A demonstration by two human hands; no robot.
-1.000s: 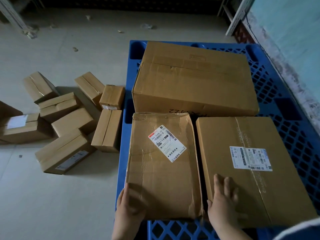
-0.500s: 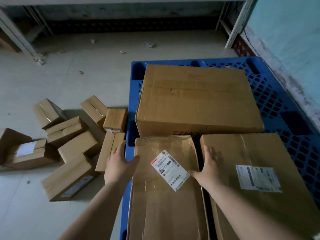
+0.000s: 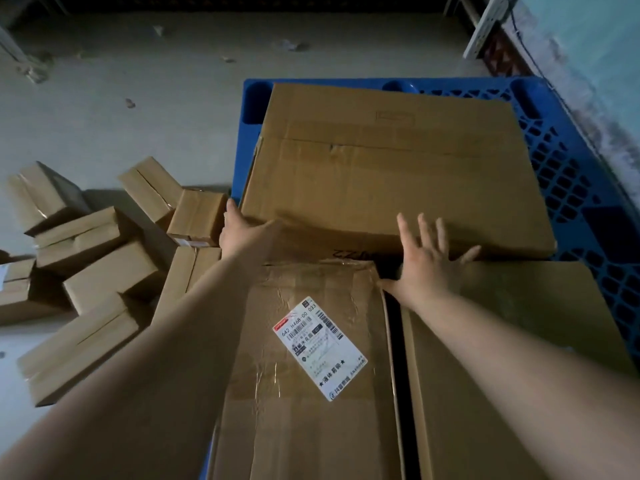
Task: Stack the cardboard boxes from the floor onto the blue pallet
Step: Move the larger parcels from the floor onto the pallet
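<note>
Three large cardboard boxes already lie flat on the blue pallet (image 3: 568, 174), forming its first layer: the big back box (image 3: 381, 168) sits crosswise along the far edge, while the labelled box (image 3: 311, 358) and the plain right box (image 3: 519, 358) lie lengthwise side by side in front of it, a narrow dark gap between them. Laying the biggest cartons down first gives a broad, level base for the smaller ones, which seems the reason for this arrangement. Both arms reach forward over the near boxes. The left hand (image 3: 242, 230) is at the near left corner of the back box, fingers wrapped over that corner; whether it truly grips or only rests there cannot be told. The right hand (image 3: 429, 261) is open, fingers spread, palm pressed flat against the near edge of the same box, just above where the two front boxes meet. Placed like that, the hands look set to nudge or square the back box against its neighbours, so the layer closes up without gaps. The small boxes (image 3: 100, 261) lie in a loose, tilted heap on the floor (image 3: 121, 98) just left of the pallet, none yet lifted, so most of the stacking is not yet done.
</note>
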